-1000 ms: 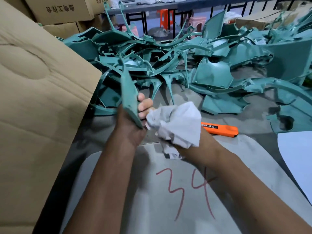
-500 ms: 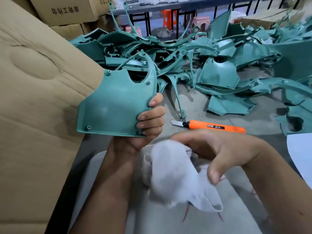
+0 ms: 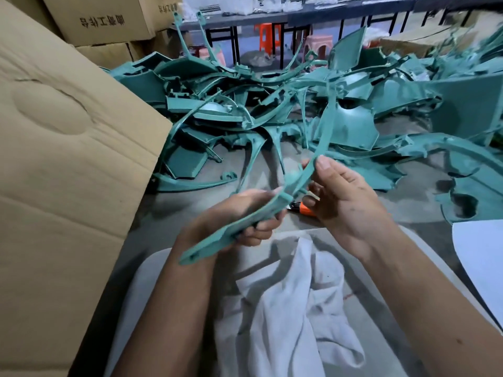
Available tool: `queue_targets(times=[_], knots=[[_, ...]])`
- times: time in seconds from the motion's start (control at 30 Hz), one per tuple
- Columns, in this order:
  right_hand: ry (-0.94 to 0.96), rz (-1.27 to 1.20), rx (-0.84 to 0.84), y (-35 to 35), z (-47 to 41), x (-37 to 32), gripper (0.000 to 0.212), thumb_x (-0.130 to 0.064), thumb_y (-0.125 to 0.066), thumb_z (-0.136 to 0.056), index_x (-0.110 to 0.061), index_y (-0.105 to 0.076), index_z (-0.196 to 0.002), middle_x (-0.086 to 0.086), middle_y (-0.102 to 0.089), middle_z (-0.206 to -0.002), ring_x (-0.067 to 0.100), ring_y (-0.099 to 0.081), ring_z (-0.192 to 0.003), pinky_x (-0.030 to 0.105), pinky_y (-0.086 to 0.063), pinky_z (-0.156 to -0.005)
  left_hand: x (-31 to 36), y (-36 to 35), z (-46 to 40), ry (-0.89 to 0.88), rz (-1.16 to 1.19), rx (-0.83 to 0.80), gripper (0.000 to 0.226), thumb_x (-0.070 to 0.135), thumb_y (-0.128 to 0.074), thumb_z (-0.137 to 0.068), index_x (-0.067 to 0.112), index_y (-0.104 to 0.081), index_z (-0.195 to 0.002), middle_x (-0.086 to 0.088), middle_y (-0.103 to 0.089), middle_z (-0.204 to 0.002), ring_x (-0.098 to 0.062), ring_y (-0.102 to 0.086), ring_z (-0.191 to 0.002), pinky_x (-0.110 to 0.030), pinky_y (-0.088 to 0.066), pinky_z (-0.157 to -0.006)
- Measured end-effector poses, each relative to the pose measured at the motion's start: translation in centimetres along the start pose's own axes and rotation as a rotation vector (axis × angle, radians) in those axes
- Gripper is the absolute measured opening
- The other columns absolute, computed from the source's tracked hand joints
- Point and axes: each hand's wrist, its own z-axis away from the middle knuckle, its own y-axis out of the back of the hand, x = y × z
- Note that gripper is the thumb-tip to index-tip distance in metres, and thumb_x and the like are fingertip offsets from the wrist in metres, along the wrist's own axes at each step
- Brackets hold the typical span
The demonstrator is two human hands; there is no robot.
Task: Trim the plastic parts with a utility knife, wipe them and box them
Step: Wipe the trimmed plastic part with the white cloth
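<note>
Since half a second ago the rag (image 3: pixel 288 303) lies dropped below both hands, left (image 3: pixel 245 213) gripping the part's (image 3: pixel 275 202) lower end, right (image 3: pixel 340 191) pinching its upper edge: light, stiff, thin, probably best held by its edges.

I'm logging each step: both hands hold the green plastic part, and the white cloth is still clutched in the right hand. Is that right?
Not quite. Both the left hand and right hand do hold the green plastic part, but the white cloth is not in the right hand: it lies below the hands, as the head view shows.
</note>
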Motion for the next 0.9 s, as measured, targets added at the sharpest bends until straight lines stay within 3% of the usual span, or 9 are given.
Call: queue_targets(times=[0.1,0.2,0.3,0.37,0.47,0.57,0.7,0.8,0.9], knots=[[0.014,-0.002,0.030,0.3,0.1,-0.3,0.016,-0.032,-0.068,-0.092,-0.021,-0.080,-0.091,-0.004,-0.068,-0.083,0.007,-0.055,-0.070,0.018,-0.044,-0.058,-0.6,2.1,-0.3,-0.205,-0.070,0.109,0.026,0.030,-0.048,-0.100,0.008,-0.057,-0.091,-0.016,-0.039,-0.074,-0.012,-0.037,-0.044,-0.017,-0.030,-0.035],[0.058,0.009,0.022,0.0,0.0,-0.3,0.015,-0.027,-0.064,-0.094,-0.020,-0.077,-0.093,0.000,-0.070,-0.090,0.009,-0.057,-0.072,0.019,-0.045,-0.057,-0.6,4.0,0.5,-0.276,-0.069,0.172,0.026,0.032,-0.050,-0.103,0.009,-0.064,-0.099,-0.016,-0.061,-0.075,-0.016,-0.061,-0.053,-0.019,-0.047,-0.043],[0.119,0.035,0.056,-0.2,0.0,-0.3,0.014,-0.026,-0.064,-0.094,-0.017,-0.075,-0.094,0.002,-0.071,-0.091,0.012,-0.058,-0.072,0.019,-0.046,-0.055,-0.5,4.9,0.7,-0.335,-0.022,0.156,0.040,0.036,-0.048,-0.098,0.003,-0.060,-0.116,-0.011,-0.074,-0.108,-0.017,-0.073,-0.094,-0.024,-0.059,-0.067],[0.155,0.056,0.079,-0.3,0.1,-0.3,0.015,-0.027,-0.065,-0.093,-0.016,-0.076,-0.095,0.003,-0.071,-0.090,0.013,-0.058,-0.072,0.019,-0.047,-0.055,-0.6,5.2,0.5,-0.379,0.075,0.169,0.051,0.044,-0.039,-0.102,0.001,-0.063,-0.116,-0.020,-0.070,-0.124,-0.026,-0.066,-0.119,-0.036,-0.056,-0.093],[0.185,0.053,0.143,-0.5,0.1,-0.4,0.018,-0.028,-0.066,-0.093,-0.013,-0.075,-0.098,0.004,-0.070,-0.091,0.013,-0.058,-0.071,0.020,-0.048,-0.054,-0.9,5.3,0.6,-0.402,0.296,0.124,0.073,0.064,-0.037,-0.098,0.001,-0.074,-0.109,-0.030,-0.059,-0.137,-0.041,-0.053,-0.135,-0.057,-0.035,-0.116],[0.199,0.005,0.265,-0.5,0.0,-0.4,0.016,-0.023,-0.065,-0.098,-0.010,-0.072,-0.093,0.002,-0.067,-0.083,0.012,-0.059,-0.066,0.018,-0.047,-0.052,-1.1,5.6,0.4,-0.422,0.461,0.047,0.089,0.080,-0.037,-0.089,0.004,-0.069,-0.125,-0.028,-0.051,-0.146,-0.048,-0.046,-0.138,-0.065,-0.030,-0.116],[0.211,-0.060,0.378,-0.5,-0.1,-0.6,0.024,-0.018,-0.065,-0.101,-0.016,-0.071,-0.078,-0.005,-0.066,-0.069,0.010,-0.065,-0.060,0.016,-0.047,-0.049,-0.8,4.5,-0.1,-0.502,0.518,0.105,0.094,0.088,-0.028,-0.083,0.022,-0.050,-0.147,-0.021,-0.050,-0.150,-0.049,-0.049,-0.134,-0.062,-0.035,-0.113],[0.223,-0.052,0.403,-0.5,-0.2,-0.6,0.018,-0.022,-0.069,-0.099,-0.013,-0.070,-0.083,-0.001,-0.066,-0.073,0.011,-0.070,-0.064,0.016,-0.048,-0.049,-0.2,2.1,-0.8,-0.555,0.562,0.256,0.092,0.086,-0.019,-0.088,0.019,-0.051,-0.142,-0.020,-0.049,-0.150,-0.045,-0.048,-0.136,-0.060,-0.032,-0.117],[0.239,-0.010,0.432,-0.3,-0.2,-0.6,0.023,-0.026,-0.072,-0.097,-0.016,-0.069,-0.076,0.000,-0.068,-0.069,0.011,-0.070,-0.062,0.016,-0.047,-0.048,0.9,-0.8,-1.8,-0.623,0.576,0.436,0.080,0.077,-0.013,-0.096,0.024,-0.050,-0.144,-0.007,-0.049,-0.154,-0.028,-0.043,-0.144,-0.059,-0.024,-0.121]])
